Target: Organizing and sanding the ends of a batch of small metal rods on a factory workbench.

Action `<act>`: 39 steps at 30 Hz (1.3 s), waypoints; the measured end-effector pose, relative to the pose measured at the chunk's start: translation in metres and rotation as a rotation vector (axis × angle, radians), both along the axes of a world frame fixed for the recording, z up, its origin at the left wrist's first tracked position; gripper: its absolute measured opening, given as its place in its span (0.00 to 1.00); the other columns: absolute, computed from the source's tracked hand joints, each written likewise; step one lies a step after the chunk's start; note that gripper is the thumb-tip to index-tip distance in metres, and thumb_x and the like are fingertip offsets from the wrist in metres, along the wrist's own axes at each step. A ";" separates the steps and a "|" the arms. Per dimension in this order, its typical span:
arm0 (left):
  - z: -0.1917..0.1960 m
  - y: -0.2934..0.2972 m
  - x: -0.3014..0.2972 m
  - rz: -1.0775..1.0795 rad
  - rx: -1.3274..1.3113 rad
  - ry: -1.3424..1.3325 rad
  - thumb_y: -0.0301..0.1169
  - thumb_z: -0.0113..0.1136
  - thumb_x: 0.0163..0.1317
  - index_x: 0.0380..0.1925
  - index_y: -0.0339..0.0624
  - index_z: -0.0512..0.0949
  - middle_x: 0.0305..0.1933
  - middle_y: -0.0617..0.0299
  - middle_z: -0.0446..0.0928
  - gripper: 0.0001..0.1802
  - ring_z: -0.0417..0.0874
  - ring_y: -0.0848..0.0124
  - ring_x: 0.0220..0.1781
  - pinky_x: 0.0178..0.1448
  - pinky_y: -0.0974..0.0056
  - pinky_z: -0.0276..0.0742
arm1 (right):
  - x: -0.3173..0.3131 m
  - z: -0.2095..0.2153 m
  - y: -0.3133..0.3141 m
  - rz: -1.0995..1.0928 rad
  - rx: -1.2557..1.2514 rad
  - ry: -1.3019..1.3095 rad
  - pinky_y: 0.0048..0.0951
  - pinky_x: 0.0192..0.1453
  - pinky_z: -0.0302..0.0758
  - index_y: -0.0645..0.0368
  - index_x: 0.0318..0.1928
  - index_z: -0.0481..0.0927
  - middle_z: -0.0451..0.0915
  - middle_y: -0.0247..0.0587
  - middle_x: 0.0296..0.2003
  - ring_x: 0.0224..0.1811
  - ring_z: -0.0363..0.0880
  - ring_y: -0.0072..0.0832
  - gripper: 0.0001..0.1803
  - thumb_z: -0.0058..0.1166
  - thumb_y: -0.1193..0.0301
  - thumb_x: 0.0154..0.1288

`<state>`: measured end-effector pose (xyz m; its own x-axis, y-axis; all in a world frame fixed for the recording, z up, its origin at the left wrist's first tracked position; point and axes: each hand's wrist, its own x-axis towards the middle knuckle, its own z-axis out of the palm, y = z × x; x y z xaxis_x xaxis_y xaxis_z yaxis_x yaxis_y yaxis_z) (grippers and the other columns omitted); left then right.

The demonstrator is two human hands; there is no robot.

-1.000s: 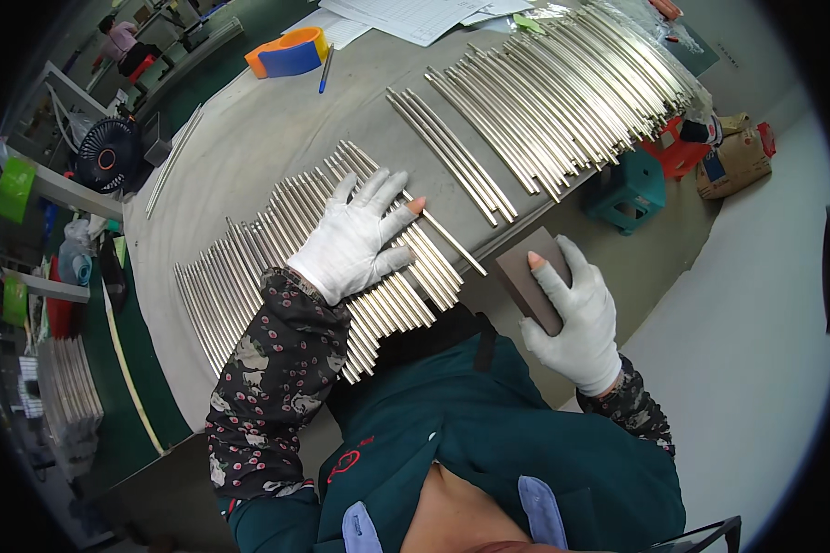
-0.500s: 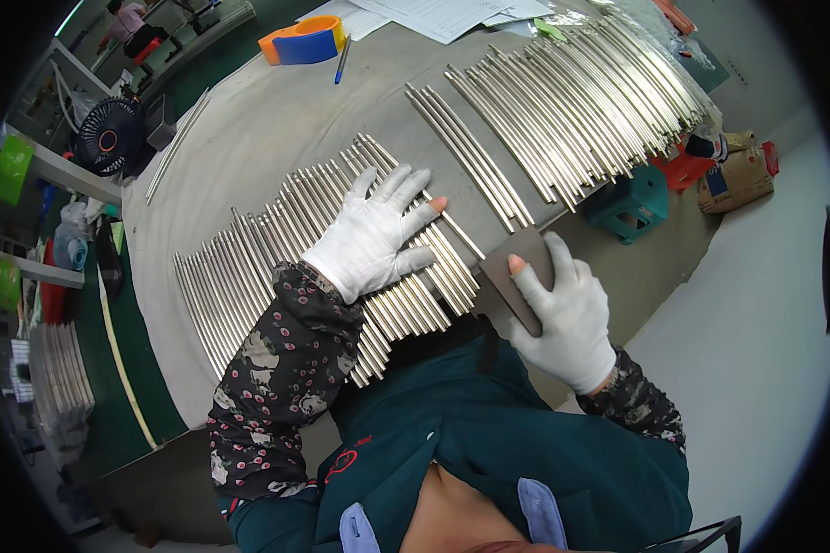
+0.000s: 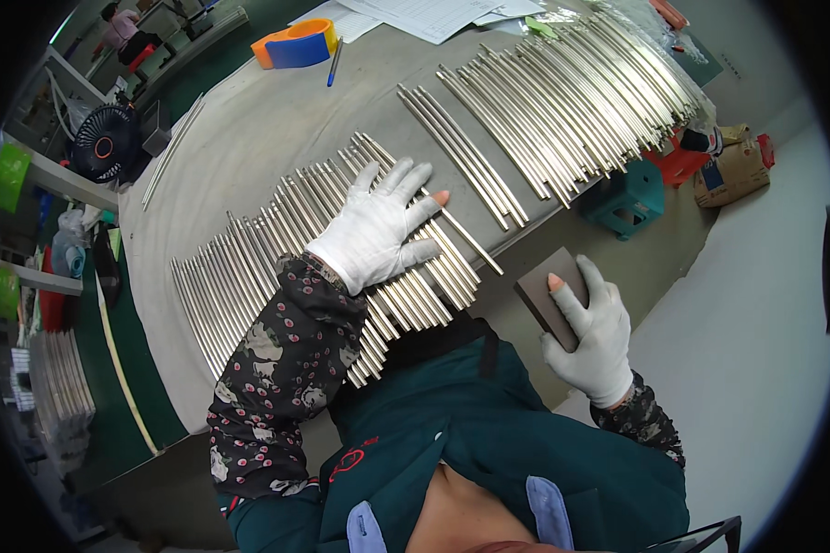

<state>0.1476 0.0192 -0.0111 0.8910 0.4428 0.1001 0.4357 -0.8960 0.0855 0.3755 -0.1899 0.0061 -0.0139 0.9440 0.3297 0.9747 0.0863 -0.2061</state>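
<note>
Grey worktable [image 3: 277, 129]: left hand [image 3: 375, 232] spread flat on metal rods [image 3: 249, 267]; right hand [image 3: 592, 334] gripping brown block [image 3: 549, 293].

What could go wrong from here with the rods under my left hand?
1. The rods lie loose side by side; the left hand rests flat on them, so a push may roll or fan them apart.
2. Their near ends overhang the table edge by the apron; some may slide off.
3. The right hand holds the brown block off the table; it may drop.
</note>
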 end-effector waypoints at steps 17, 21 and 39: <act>0.001 0.001 0.005 -0.017 -0.010 0.026 0.55 0.45 0.65 0.65 0.49 0.62 0.71 0.45 0.55 0.34 0.53 0.47 0.73 0.73 0.41 0.44 | 0.009 -0.013 -0.008 0.004 -0.219 -0.053 0.41 0.41 0.75 0.50 0.51 0.77 0.68 0.59 0.56 0.40 0.74 0.45 0.33 0.62 0.68 0.35; 0.003 0.003 0.006 -0.019 -0.010 0.012 0.55 0.44 0.65 0.65 0.48 0.61 0.71 0.45 0.55 0.34 0.53 0.48 0.73 0.73 0.42 0.44 | 0.004 0.001 0.008 -0.027 -0.006 -0.009 0.40 0.43 0.74 0.48 0.53 0.76 0.68 0.58 0.56 0.41 0.74 0.45 0.35 0.62 0.68 0.35; 0.000 0.006 0.016 -0.018 0.015 0.011 0.54 0.48 0.64 0.65 0.45 0.62 0.71 0.45 0.54 0.35 0.53 0.49 0.73 0.73 0.41 0.45 | 0.014 -0.011 -0.006 0.018 -0.205 -0.085 0.38 0.39 0.75 0.49 0.54 0.75 0.68 0.57 0.56 0.39 0.74 0.45 0.36 0.62 0.69 0.35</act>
